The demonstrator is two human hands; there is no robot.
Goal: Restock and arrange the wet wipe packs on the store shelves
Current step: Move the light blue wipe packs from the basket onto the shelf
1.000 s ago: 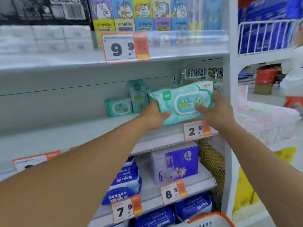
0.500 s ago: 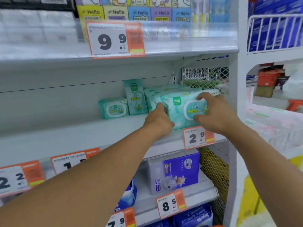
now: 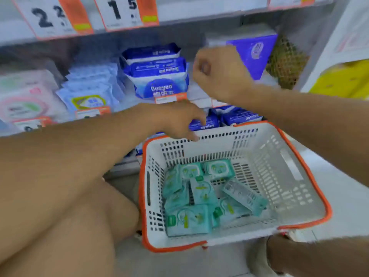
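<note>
Several teal wipe packs [image 3: 196, 198] loose in the orange-rimmed basket [image 3: 295, 168]; left hand [image 3: 179, 120] apparently relaxed, right hand [image 3: 217, 72] fisted, empty.

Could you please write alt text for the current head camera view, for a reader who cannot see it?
A person's empty left hand reaches down toward a white basket with an orange rim that holds teal wet wipe packs. The right hand hovers with curled fingers before shelves of blue packs.
</note>
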